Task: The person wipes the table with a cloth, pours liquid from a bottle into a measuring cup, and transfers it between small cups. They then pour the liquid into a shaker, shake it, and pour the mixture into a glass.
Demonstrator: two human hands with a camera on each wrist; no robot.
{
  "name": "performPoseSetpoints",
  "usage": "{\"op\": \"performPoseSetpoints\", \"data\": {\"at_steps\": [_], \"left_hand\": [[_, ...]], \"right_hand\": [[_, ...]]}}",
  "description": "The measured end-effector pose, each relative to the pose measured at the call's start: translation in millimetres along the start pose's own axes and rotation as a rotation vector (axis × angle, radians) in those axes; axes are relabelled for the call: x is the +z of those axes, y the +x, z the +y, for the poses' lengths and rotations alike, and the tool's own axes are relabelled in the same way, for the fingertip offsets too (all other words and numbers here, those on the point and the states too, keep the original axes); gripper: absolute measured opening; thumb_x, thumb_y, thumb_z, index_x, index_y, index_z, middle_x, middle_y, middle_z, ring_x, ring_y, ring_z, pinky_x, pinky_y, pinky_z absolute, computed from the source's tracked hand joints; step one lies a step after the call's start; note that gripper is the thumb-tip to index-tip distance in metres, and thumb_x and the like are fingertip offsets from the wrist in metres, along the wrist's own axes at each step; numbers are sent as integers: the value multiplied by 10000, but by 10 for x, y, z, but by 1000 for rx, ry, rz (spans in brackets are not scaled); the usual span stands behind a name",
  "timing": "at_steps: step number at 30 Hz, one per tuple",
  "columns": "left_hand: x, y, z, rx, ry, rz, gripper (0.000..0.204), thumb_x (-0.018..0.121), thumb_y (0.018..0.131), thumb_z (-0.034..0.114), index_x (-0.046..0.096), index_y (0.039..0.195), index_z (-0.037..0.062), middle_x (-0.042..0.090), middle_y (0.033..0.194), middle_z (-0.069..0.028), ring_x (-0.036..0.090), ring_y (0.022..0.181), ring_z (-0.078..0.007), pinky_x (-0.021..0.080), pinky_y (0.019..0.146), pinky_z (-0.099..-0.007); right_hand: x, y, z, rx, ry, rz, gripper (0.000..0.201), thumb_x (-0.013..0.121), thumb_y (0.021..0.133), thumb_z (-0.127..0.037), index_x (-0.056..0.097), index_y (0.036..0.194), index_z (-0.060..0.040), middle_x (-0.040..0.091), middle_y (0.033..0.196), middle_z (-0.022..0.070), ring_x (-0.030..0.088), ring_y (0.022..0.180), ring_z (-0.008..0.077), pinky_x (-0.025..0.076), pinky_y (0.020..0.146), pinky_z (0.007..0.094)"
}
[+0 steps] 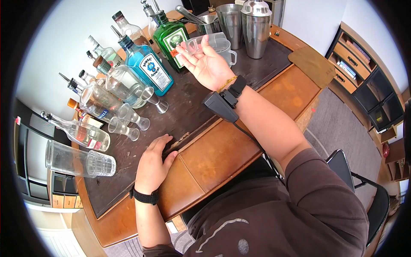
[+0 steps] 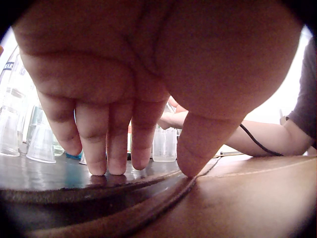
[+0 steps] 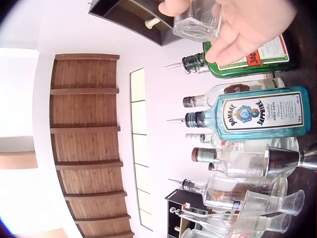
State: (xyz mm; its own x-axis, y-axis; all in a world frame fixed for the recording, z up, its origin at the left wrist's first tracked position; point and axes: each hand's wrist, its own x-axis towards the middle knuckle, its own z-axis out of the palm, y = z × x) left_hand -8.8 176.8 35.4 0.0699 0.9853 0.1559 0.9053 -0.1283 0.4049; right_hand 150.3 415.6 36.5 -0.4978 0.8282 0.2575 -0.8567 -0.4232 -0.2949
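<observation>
Scanning rightward, we saw a tall glass [image 1: 68, 157] beside the bottles [image 1: 126, 83], then the left hand [image 1: 152, 167] — fingers extended and released, tips resting on the table [image 1: 205, 162]. Further right, the right hand [image 1: 209, 70] pinched a small glass [image 3: 198, 22] between thumb and fingers — near the green bottle [image 1: 169, 32] and jug [image 1: 227, 58].

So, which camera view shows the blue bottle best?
The right wrist view shows the blue bottle best, its label large and facing the camera. The head view shows it smaller, from above, label readable too. In the left wrist view, the left hand seems to hide most of it.
</observation>
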Motion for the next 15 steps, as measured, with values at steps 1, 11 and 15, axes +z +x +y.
{"op": "performPoseSetpoints", "data": {"at_steps": [1,11,15], "left_hand": [[1,0,-1,0,2,0,387,693,831,134,594,1183,7,604,1248,-188,579,1137,-372,476,967,-409],[-5,1,25,-24,-12,-3,376,689,830,89,593,1182,0,610,1243,-190,578,1148,-372,463,980,-393],[-11,0,30,-21,-11,-1,379,691,826,88,593,1183,2,610,1242,-189,579,1147,-372,465,977,-392]], "right_hand": [[-2,4,2,1,-18,-6,379,538,949,-430,483,1077,-78,545,1211,118,452,1307,306,385,1118,428],[79,-29,27,-7,25,17,265,500,984,-385,547,1016,-127,512,1288,164,428,1335,307,371,1138,423],[84,-38,31,-4,31,10,253,501,985,-382,551,1011,-135,507,1295,164,430,1333,298,369,1139,418]]}}
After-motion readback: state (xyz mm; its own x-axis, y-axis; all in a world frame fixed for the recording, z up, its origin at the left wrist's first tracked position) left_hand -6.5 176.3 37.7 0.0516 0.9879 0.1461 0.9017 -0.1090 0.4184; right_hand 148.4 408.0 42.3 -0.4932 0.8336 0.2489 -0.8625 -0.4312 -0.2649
